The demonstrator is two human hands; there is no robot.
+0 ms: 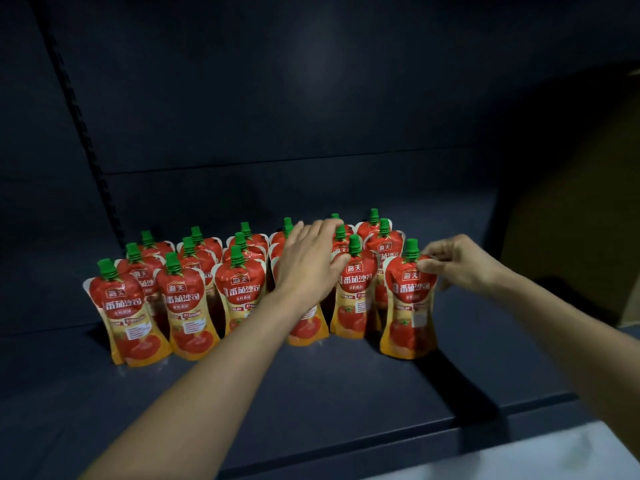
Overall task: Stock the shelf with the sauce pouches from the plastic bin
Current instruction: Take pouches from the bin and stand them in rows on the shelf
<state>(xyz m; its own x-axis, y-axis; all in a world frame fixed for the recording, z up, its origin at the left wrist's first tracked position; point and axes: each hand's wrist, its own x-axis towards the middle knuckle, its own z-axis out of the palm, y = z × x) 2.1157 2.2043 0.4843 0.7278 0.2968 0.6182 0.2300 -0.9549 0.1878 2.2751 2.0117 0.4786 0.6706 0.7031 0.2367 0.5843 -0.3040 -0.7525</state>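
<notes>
Pouches first: red and orange sauce pouches with green screw caps and tomato pictures stand upright in rows on the dark shelf. Bare shelf runs from them to the front edge, and also to the right of the front-right pouch. My left hand is spread over the middle rows, fingers straight and holding nothing, thumb against a front-row pouch. My right hand pinches the front-right pouch's shoulder beside its cap.
</notes>
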